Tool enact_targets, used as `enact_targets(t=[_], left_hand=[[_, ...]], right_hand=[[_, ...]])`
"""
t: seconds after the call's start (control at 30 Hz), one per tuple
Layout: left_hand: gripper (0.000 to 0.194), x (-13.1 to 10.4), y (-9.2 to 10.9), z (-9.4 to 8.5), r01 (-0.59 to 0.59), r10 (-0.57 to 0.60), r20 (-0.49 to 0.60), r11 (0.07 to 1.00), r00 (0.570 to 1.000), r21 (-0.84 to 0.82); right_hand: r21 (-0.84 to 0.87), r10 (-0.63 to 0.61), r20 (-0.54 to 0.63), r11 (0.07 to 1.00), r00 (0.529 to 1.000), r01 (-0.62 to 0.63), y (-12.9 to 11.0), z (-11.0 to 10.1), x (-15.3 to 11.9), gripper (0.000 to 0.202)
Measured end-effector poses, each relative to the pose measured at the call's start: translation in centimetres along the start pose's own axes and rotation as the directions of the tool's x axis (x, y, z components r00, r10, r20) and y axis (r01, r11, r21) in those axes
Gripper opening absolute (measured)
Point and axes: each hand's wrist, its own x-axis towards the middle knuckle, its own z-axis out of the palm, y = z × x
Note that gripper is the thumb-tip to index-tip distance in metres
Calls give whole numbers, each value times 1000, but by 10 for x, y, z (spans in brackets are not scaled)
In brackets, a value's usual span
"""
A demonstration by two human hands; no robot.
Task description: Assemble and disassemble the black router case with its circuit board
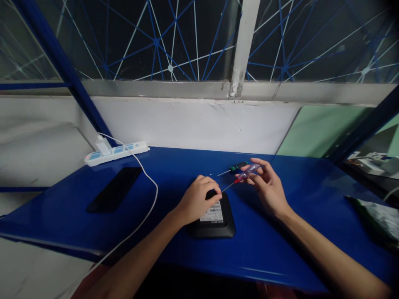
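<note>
A black box-shaped device [229, 222] with a white printed label [212, 212] lies on the blue table. Over its far part, my left hand [199, 197] has thumb and fingers pinched together; whatever is between them is too small or hidden. My right hand [269, 187] grips a screwdriver [249, 170] by its clear purplish handle with a red collar. Its shaft slants down to the left, and the tip meets my left fingertips. Just behind lies a second screwdriver [238, 167] with a green and black handle.
A white power strip [118, 152] with a plugged-in charger [103, 145] stands at the back left. Its white cable [156, 187] curves across the blue table [174, 160]. A flat black slab [115, 189] lies at left, a green and silver packet [378, 216] at right.
</note>
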Motion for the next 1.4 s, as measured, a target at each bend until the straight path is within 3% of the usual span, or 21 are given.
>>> enact_targets(t=[0.83, 1.07, 1.4], left_hand=[[5, -3, 2, 0, 42, -42, 26, 999, 999, -11], [23, -3, 0, 3, 13, -12, -53, 1000, 999, 4], [28, -4, 0, 4, -21, 23, -73, 1000, 997, 21]], right_hand=[[-84, 18, -21, 996, 1000, -20, -2, 1, -2, 33], [-70, 22, -19, 997, 1000, -23, 0, -1, -2, 32], [-160, 31, 19, 987, 999, -27, -1, 3, -2, 34]])
